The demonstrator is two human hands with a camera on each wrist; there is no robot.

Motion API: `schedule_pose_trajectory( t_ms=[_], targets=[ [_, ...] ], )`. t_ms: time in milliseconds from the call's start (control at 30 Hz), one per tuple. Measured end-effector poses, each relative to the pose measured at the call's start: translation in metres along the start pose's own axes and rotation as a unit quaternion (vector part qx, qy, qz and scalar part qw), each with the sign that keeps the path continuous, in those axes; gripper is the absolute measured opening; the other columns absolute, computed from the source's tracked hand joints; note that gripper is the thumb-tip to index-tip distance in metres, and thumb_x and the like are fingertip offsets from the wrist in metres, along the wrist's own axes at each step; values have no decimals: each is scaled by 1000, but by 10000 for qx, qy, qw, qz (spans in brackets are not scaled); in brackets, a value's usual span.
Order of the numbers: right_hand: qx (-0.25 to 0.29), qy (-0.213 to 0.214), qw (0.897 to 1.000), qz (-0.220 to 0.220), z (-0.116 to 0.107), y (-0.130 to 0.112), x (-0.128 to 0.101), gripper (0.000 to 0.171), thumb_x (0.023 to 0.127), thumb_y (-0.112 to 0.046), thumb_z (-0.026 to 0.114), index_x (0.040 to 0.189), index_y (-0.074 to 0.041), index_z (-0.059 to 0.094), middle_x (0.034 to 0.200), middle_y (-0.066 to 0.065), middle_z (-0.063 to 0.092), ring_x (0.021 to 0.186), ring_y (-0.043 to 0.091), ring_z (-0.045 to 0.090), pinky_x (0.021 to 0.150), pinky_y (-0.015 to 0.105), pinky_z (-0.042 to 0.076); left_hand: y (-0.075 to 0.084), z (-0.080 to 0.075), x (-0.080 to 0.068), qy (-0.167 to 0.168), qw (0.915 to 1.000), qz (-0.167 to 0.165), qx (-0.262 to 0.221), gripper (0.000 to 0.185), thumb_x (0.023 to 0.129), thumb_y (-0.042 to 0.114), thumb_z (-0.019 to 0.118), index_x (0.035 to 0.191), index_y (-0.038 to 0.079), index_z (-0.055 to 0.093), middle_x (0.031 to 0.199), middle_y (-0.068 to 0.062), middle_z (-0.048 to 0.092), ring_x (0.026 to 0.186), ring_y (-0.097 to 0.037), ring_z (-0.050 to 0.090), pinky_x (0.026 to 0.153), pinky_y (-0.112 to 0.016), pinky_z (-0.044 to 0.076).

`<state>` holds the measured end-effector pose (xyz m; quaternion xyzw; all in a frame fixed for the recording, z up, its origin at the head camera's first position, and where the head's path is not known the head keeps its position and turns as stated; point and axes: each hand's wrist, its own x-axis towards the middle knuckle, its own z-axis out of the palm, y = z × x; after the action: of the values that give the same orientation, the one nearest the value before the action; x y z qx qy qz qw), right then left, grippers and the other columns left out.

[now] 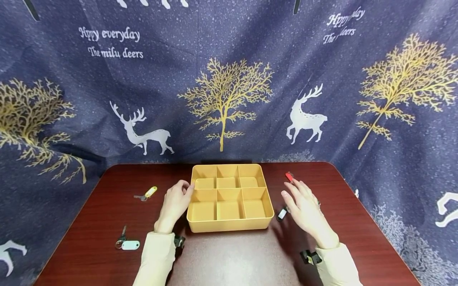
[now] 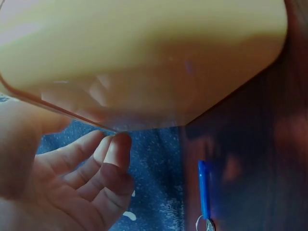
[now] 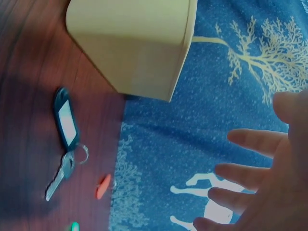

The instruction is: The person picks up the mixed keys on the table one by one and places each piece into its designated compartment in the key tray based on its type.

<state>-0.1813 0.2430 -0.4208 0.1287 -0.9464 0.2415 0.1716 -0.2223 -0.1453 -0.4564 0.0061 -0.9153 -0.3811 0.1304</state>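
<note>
So, left hand (image 1: 175, 204) at yellow box (image 1: 230, 226)

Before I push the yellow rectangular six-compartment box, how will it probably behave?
The yellow box probably feels stiff, since its thin walls stand straight. It is likely light for its size, as its compartments look bare. Low and broad on the glossy reddish-brown table, it should slide rather than tip.

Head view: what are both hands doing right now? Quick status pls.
Left hand: closed, holding the yellow box at its left edge.
Right hand: open, fingers extended, holding nothing.
</note>
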Motion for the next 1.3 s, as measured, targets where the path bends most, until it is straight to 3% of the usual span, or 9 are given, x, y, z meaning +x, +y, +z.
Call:
schedule_pose_trajectory(
  t_ms=[233, 633, 1033, 1300],
  targets=[
    [110, 118, 9998, -76, -2, 16, -5, 41, 102, -27, 53, 133, -1, 56, 139, 27, 45, 131, 46, 36, 98, 66, 26, -1, 1, -1, -170, 9995, -219, 122, 20, 97, 32, 58, 99, 13, 65, 80, -2, 57, 69, -24, 55, 58, -38, 40],
    [30, 334, 9991, -249, -24, 68, -21, 36, 95, -14, 62, 126, 4, 59, 132, 29, 49, 121, 50, 42, 96, 62, 31, -2, 16, -6, -135, 9995, -161, 227, 15, 96, 28, 59, 96, 14, 64, 78, 1, 59, 68, -22, 57, 59, -42, 39],
    [-321, 219, 9945, -976, -40, 120, -7, 31, 88, -4, 67, 117, 4, 62, 117, 28, 58, 110, 48, 51, 92, 58, 35, -3, 10, -3, -72, 9996, -88, 241, 16, 98, 28, 57, 96, 14, 64, 77, 1, 59, 66, -20, 56, 58, -39, 39],
    [-605, -141, 9922, -1081, -40, 155, -8, 32, 82, -6, 73, 111, 4, 64, 106, 24, 62, 100, 44, 58, 85, 54, 41, -3, 8, -6, -40, 9998, -8, 215, 16, 98, 27, 56, 96, 13, 64, 76, 1, 58, 64, -19, 54, 58, -36, 40]
  ],
)
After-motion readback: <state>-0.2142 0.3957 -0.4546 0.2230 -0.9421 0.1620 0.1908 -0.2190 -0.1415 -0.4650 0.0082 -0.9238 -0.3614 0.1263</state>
